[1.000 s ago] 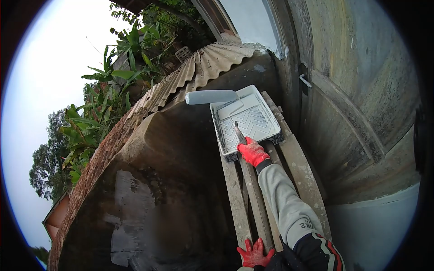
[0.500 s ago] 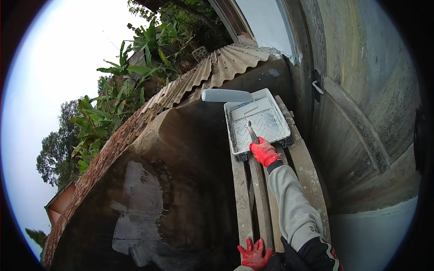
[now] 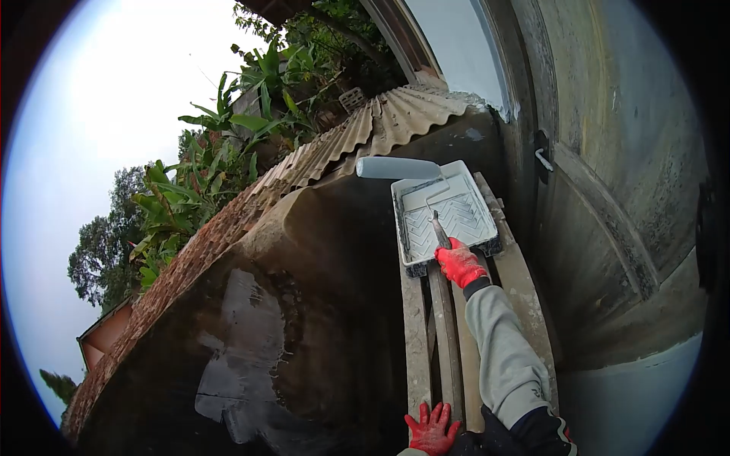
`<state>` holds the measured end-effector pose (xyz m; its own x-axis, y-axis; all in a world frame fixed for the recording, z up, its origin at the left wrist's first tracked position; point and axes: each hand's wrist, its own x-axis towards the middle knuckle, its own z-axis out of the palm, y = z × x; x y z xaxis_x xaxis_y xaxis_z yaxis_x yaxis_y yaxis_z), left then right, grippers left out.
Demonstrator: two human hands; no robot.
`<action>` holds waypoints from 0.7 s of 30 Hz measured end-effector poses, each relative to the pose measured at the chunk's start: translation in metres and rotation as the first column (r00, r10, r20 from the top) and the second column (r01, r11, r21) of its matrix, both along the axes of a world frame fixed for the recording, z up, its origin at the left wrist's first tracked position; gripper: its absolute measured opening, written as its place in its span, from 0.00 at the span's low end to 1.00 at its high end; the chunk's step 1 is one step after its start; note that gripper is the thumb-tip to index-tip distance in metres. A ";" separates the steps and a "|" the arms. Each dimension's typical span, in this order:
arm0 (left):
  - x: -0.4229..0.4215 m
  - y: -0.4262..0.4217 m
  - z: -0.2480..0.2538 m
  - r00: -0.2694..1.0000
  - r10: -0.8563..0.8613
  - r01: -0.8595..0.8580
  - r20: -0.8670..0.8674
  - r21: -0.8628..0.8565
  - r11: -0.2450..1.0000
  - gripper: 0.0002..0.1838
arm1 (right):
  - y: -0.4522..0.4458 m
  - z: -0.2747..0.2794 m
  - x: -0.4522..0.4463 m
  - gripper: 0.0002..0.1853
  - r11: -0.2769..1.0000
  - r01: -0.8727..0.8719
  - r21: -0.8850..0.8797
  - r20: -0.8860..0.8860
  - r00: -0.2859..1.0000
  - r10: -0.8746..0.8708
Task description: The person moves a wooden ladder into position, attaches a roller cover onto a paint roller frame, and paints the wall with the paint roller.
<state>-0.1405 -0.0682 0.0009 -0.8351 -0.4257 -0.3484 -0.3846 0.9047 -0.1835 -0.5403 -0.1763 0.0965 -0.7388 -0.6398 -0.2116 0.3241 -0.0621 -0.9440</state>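
Note:
My right hand (image 3: pixel 460 264), in a red glove, is closed round the handle of a paint roller (image 3: pixel 397 168). The roller's pale sleeve lies across the far left rim of a paint tray (image 3: pixel 493 231) and sticks out past it. Whitish paint coats the tray's ribbed slope, and its bent wire frame passes over that slope. Beneath the tray is a slatted wooden bench (image 3: pixel 417 342). My left hand (image 3: pixel 432 431), also red-gloved, rests with spread fingers on the bench's near end and holds nothing.
A dark wall (image 3: pixel 334 357) with a grey painted patch (image 3: pixel 247 342) drops away on the left. Corrugated roofing sheets (image 3: pixel 414 110) and brickwork (image 3: pixel 163 327) run along its top. On the right stands a weathered wooden door (image 3: pixel 608 152) with a handle (image 3: pixel 544 160).
The whole view has shifted slightly, so the tray, bench and hands appear a little farther right and lower. My right hand keeps its grip on the roller; the left stays on the bench.

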 end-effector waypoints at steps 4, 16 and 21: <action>-0.016 -0.001 0.044 0.988 0.154 -0.144 -0.004 0.347 0.927 0.37 | 0.000 0.007 0.006 0.09 0.999 -0.034 -0.002 0.091 0.995 0.034; -0.017 0.002 0.050 0.985 0.167 -0.167 0.034 0.374 0.912 0.36 | 0.004 0.007 0.015 0.10 0.999 -0.029 0.019 0.025 0.999 0.029; -0.010 0.005 0.030 0.990 0.101 -0.117 0.095 0.183 0.976 0.36 | 0.008 0.013 0.019 0.09 0.999 -0.034 -0.028 0.063 0.997 0.035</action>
<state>-0.1506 -0.0632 0.0312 -0.7515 -0.4327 -0.4980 -0.4730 0.8796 -0.0504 -0.5209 -0.1687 0.1098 -0.7019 -0.6708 -0.2394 0.3854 -0.0750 -0.9197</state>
